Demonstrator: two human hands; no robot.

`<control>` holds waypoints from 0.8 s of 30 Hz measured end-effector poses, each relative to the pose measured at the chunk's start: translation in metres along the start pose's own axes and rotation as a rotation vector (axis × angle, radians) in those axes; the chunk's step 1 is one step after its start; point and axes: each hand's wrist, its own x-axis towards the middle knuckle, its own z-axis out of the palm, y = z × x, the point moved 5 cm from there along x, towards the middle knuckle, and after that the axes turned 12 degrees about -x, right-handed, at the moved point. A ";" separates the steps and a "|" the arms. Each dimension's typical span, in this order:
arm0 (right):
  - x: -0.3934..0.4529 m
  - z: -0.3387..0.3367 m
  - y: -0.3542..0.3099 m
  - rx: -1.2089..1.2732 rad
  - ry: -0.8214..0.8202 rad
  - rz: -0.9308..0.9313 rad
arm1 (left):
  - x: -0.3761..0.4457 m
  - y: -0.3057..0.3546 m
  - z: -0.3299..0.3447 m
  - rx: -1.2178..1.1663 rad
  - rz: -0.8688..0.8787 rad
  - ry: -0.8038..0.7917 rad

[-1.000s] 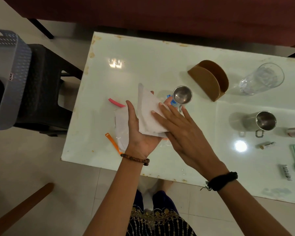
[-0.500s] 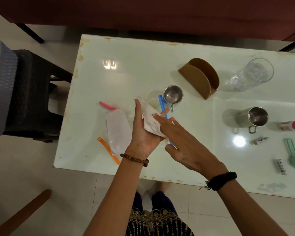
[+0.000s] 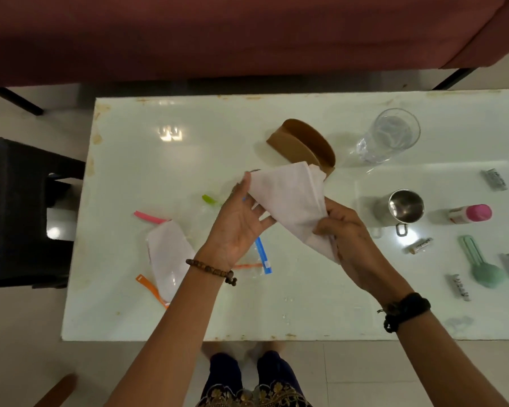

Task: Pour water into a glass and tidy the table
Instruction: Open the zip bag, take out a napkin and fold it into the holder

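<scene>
- Head view: the folded white paper napkin (image 3: 288, 201) is stretched flat in mid-air above the pale glass-topped table (image 3: 159, 160).
- The left hand (image 3: 241, 224) thumbs its far corner, other fingers loose.
- The right hand (image 3: 347, 230) pinches the near end tight, likely to slot it into the brown curved wooden holder (image 3: 300, 145) just beyond.
- The clear water glass (image 3: 388, 136) stands upright at the far right, apparently filled.

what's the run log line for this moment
phase: tidying | left hand: holds napkin | right hand: pinches napkin | glass: upright
</scene>
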 end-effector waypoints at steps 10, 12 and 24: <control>0.043 -0.065 -0.018 -0.392 0.312 -0.166 | 0.077 0.062 0.055 1.168 0.351 -0.063; 0.058 -0.072 -0.028 -0.563 0.423 -0.238 | 0.096 0.071 0.072 1.370 0.466 -0.087; 0.113 -0.078 0.022 -0.687 0.529 -0.138 | 0.175 0.066 0.072 1.838 0.664 0.141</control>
